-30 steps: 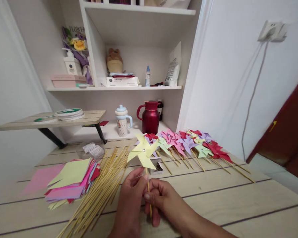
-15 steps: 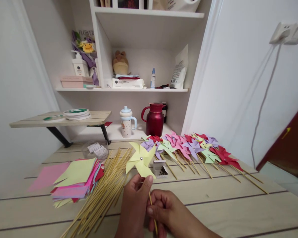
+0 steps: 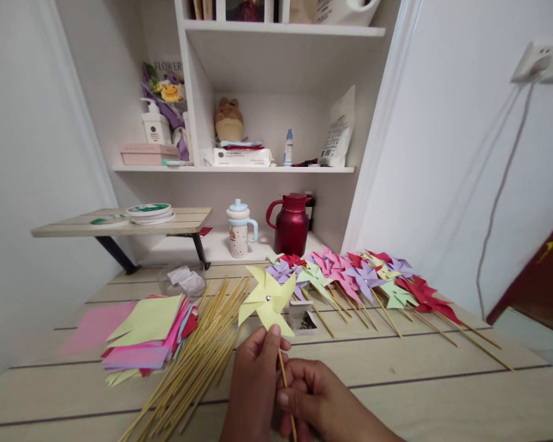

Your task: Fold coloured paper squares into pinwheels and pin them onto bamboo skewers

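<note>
A pale yellow paper pinwheel with a silver pin at its centre stands upright on a thin wooden stick in front of me. My left hand is closed just under the paper, its thumb against the lowest blade and the top of the stick. Lower down, my right hand pinches the stick between thumb and fingers. Right behind the pinwheel sits a small open box of metal pins. To the left lies a loose bundle of wooden sticks.
Several finished pinwheels lie across the right rear of the table. At left is a stack of coloured paper, with a clear container behind it. A raised wooden stand, a cup and a red jug stand at the back.
The whole view has shifted slightly, so everything appears a little further right. Both hands keep their hold on the yellow pinwheel, with little other visible change.
</note>
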{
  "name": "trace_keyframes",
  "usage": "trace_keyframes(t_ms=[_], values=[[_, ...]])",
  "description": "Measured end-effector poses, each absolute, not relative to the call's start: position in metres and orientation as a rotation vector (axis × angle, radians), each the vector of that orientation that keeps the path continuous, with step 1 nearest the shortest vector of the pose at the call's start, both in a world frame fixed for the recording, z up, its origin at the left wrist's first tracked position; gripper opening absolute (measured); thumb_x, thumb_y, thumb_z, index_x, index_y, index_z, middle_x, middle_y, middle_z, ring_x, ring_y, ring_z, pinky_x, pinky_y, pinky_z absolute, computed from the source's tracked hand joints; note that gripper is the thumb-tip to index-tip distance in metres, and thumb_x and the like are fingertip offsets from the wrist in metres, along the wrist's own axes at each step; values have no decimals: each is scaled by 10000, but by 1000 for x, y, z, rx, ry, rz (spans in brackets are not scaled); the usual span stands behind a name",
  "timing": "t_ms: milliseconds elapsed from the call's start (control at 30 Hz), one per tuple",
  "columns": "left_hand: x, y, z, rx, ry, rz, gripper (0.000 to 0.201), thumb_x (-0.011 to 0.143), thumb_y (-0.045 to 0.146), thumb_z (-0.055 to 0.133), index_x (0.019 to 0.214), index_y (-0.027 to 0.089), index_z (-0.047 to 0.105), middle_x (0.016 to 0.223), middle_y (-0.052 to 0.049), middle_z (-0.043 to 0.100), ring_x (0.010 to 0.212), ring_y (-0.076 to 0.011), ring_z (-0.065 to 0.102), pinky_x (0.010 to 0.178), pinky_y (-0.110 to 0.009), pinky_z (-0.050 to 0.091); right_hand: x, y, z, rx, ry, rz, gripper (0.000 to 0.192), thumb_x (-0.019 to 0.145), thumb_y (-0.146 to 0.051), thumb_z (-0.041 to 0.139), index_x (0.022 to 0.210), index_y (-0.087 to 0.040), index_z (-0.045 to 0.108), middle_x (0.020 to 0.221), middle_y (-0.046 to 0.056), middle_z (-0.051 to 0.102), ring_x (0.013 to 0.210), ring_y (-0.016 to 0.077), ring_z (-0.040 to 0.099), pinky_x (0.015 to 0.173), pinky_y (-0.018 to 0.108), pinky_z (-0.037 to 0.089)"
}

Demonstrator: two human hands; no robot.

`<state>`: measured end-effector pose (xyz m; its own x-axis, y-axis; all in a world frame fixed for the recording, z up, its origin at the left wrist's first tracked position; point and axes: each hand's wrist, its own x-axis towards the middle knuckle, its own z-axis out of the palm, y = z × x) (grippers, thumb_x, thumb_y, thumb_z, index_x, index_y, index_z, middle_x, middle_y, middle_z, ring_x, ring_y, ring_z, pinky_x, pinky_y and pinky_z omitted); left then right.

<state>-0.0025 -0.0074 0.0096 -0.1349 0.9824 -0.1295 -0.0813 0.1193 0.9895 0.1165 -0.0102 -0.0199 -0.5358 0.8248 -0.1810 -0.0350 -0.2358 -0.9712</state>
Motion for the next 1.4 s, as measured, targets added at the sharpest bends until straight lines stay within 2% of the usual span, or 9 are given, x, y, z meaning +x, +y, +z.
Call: trace_keyframes(t_ms=[233, 467, 633, 800, 1033, 1133, 1233, 1400], values=[[-1, -10, 16, 990, 1333, 1284, 499, 741, 667, 569, 677, 173, 594, 540, 10, 551, 474, -132, 511, 473, -250, 364, 116, -11, -20, -989, -1410, 1845, 466, 619, -554, 762, 720, -161, 532, 545, -3, 652, 313, 41, 449, 360, 163, 317], [-2, -7, 9, 1010, 1342, 1296, 571, 783, 719, 463, 687, 172, 595, 533, 4, 530, 515, -158, 518, 528, -284, 395, 115, -11, -20, -1000, -1410, 1835, 497, 622, -593, 744, 728, -161, 522, 546, 1, 650, 314, 42, 441, 369, 170, 318], [-2, -9, 14, 1009, 1338, 1333, 524, 781, 697, 489, 656, 192, 556, 588, -7, 557, 575, -172, 546, 566, -289, 421, 115, -11, -22, -1009, -1416, 1836, 486, 625, -584, 745, 730, -164, 524, 562, 5, 658, 316, 47, 456, 364, 171, 312], [-2, -12, 19, 1011, 1332, 1334, 499, 796, 678, 480, 634, 208, 518, 566, 15, 516, 543, -150, 505, 545, -272, 415, 115, -13, -21, -1013, -1425, 1824, 484, 634, -587, 741, 735, -161, 534, 569, 9, 658, 317, 47, 460, 367, 172, 322], [0, -11, 20, 977, 1322, 1347, 487, 763, 664, 550, 662, 188, 577, 559, 24, 504, 510, -131, 491, 483, -246, 404, 115, -11, -21, -969, -1417, 1832, 492, 618, -579, 758, 761, -150, 566, 574, 7, 651, 323, 44, 449, 389, 182, 324], [1, -13, 24, 952, 1287, 1351, 515, 757, 662, 565, 815, 163, 678, 588, 18, 538, 492, -120, 486, 462, -237, 405, 114, -10, -21, -971, -1406, 1830, 487, 609, -573, 762, 750, -150, 565, 565, 5, 647, 318, 41, 431, 381, 179, 314], [2, -14, 25, 937, 1258, 1358, 557, 740, 648, 600, 969, 153, 714, 656, -2, 588, 508, -120, 515, 448, -231, 411, 113, -10, -21, -982, -1403, 1814, 474, 608, -560, 757, 749, -149, 566, 565, 5, 647, 308, 39, 419, 373, 178, 317], [3, -13, 23, 938, 1211, 1358, 520, 698, 612, 664, 913, 141, 720, 678, -10, 606, 496, -109, 517, 429, -220, 411, 112, -9, -19, -1018, -1394, 1745, 414, 640, -524, 715, 717, -148, 561, 554, 0, 632, 315, 47, 444, 373, 177, 333]])
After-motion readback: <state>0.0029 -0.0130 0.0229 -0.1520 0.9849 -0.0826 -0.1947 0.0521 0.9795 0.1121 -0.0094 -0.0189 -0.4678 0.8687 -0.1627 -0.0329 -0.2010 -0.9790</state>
